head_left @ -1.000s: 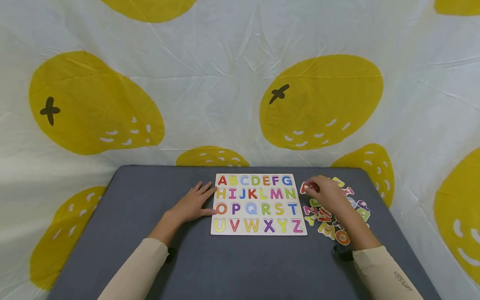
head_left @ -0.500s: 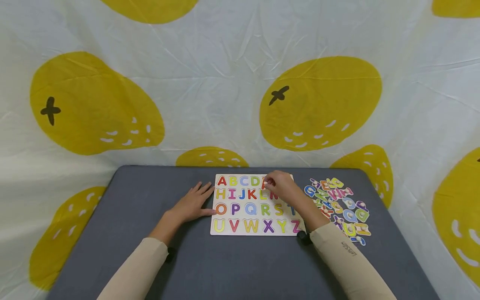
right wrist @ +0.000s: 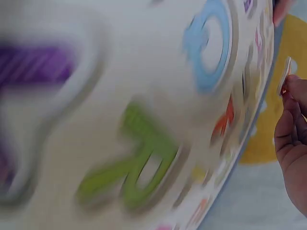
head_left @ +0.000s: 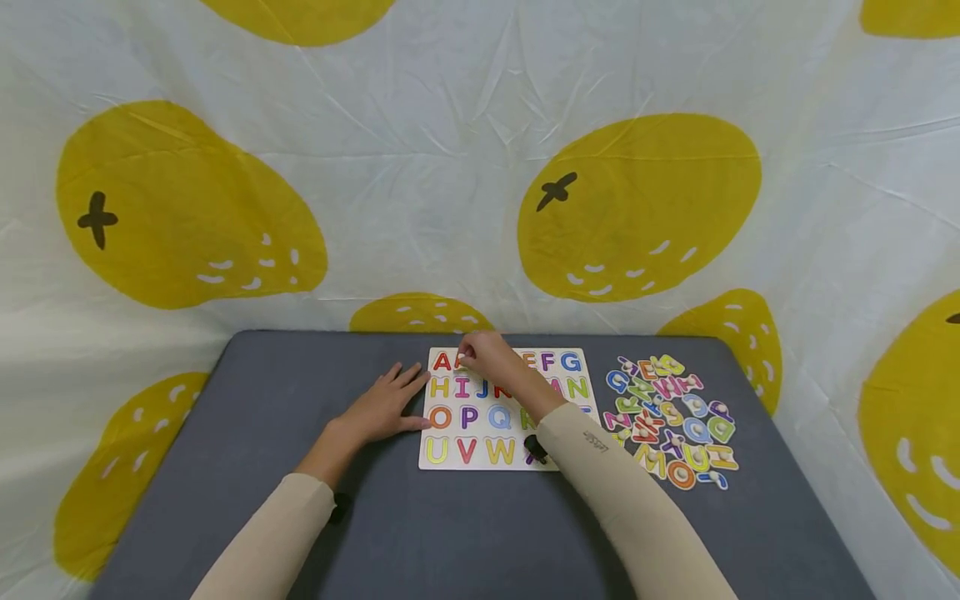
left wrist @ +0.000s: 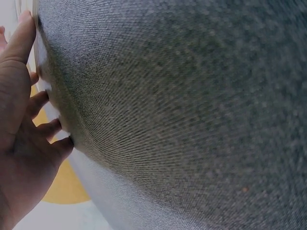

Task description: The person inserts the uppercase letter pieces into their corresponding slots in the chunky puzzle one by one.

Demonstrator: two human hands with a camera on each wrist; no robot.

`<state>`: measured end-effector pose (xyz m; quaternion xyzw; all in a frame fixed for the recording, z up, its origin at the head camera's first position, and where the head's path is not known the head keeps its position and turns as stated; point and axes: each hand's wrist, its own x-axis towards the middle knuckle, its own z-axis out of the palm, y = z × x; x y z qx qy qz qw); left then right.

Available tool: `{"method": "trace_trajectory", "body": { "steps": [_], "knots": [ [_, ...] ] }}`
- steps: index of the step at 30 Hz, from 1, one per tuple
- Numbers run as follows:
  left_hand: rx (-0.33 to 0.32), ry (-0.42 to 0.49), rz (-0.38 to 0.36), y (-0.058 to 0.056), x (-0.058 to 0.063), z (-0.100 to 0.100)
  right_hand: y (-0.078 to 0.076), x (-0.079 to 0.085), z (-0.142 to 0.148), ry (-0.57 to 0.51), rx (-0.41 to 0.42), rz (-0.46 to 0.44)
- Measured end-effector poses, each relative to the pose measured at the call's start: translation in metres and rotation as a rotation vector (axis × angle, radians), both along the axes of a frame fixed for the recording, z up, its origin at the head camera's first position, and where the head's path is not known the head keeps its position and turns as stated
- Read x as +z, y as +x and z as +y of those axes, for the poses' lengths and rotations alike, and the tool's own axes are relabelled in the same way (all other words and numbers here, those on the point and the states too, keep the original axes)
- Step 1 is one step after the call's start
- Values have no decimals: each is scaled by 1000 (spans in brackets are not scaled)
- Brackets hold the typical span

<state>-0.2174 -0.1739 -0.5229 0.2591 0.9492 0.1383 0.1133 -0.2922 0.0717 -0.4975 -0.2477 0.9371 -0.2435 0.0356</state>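
Table: top covered in dark grey woven fabric [head_left: 262,400], its far corners rounded. Backdrop: white, creased, printed sheet [head_left: 420,208], hanging beyond the table's far edge and seen along both sides. Print: large yellow lemon-like ovals, two shown whole, one at left [head_left: 202,208], one right of centre [head_left: 645,208], each bearing a dark cross-shaped mark and short white curved dashes; others partly shown.
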Motion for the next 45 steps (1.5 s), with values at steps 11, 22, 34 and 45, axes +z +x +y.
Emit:
{"method": "trace_trajectory", "body": {
  "steps": [11, 22, 34, 45],
  "knots": [
    [-5, -8, 13, 4, 2, 0, -2, -12, -38, 106, -28, 33],
    [-16, 10, 22, 6, 4, -2, -4, -16, -50, 151, -49, -9],
    [-8, 7, 19, 7, 7, 1, -6, -21, -50, 95, -114, -42],
    [8, -3, 3, 2, 7, 3, -3, -11, -36, 43, -151, -65]
  ]
}}
